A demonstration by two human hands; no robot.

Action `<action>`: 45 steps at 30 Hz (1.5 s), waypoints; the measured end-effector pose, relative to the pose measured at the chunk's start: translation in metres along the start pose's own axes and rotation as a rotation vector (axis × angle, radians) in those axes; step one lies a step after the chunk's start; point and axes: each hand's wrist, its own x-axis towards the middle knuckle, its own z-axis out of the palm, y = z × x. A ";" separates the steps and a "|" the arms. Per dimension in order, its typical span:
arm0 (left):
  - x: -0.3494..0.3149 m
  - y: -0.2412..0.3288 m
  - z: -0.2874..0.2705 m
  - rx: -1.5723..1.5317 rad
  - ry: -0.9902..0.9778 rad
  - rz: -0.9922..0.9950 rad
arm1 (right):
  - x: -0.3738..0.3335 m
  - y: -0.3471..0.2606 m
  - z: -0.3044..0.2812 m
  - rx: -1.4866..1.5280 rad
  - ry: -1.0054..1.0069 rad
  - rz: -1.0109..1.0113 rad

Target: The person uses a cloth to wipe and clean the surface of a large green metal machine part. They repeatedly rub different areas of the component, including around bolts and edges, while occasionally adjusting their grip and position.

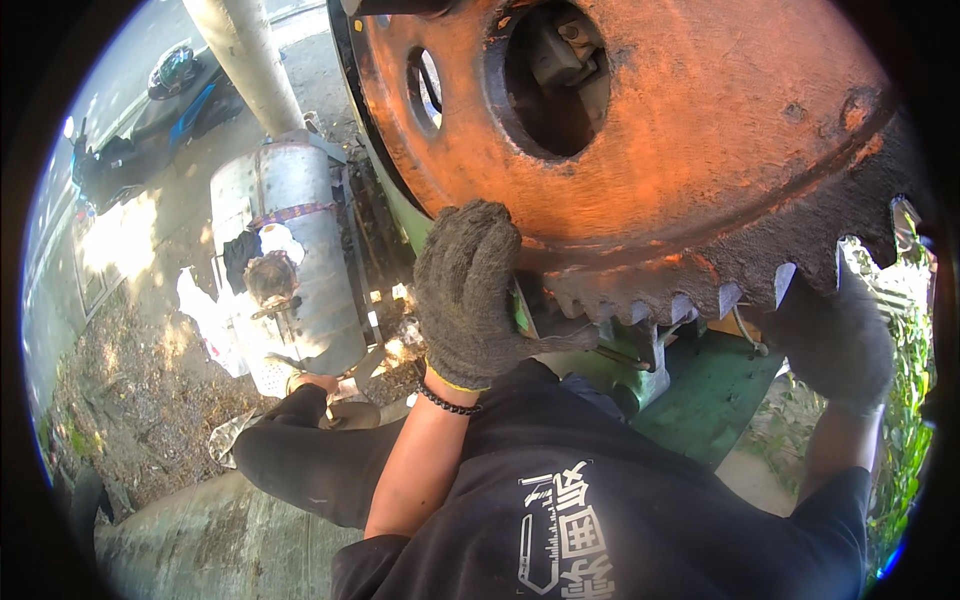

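A large orange wheel, worn and rust-marked, fills the upper right. Along its dark lower rim runs a toothed band saw blade, its pale teeth pointing down toward me. My left hand, in a dark grey knitted glove, is closed at the left end of the visible teeth; its fingers bend over the edge and its thumb reaches right beneath it. Farther right, my right hand, in a similar glove and slightly blurred, closes around the toothed edge from below. Its fingertips are partly hidden by the teeth.
Below the wheel sits a green metal base. At left, a grey metal cylinder carries cloths and a strap, beside a pale post. A parked motorbike stands farther off. Green plants grow at right.
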 end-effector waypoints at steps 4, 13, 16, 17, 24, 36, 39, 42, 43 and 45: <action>0.000 -0.001 -0.002 0.057 -0.016 0.030 | 0.008 -0.010 0.009 0.159 -0.258 -0.088; 0.004 -0.006 -0.003 0.124 -0.036 0.112 | 0.033 -0.024 -0.006 0.249 -0.500 -0.132; 0.006 -0.008 -0.002 0.052 -0.042 0.104 | 0.029 -0.023 -0.011 0.294 -0.537 0.046; 0.006 -0.008 -0.001 0.067 -0.032 0.120 | 0.027 -0.022 -0.013 0.264 -0.492 -0.055; -0.003 -0.001 -0.001 0.018 -0.025 0.016 | 0.026 -0.031 -0.005 0.219 -0.353 -0.244; -0.004 -0.003 0.001 0.003 0.005 0.037 | 0.032 -0.045 0.028 0.323 0.166 -0.585; -0.003 -0.005 -0.001 0.007 -0.037 0.028 | 0.031 -0.046 0.028 0.329 0.135 -0.585; -0.004 -0.001 0.000 0.040 -0.012 0.033 | 0.028 -0.036 0.015 0.390 0.103 -0.557; -0.003 0.000 0.001 0.031 0.000 0.039 | 0.026 -0.031 0.008 0.432 0.040 -0.510; -0.003 0.001 0.001 0.022 0.013 0.037 | 0.023 -0.022 -0.007 0.432 -0.365 -0.162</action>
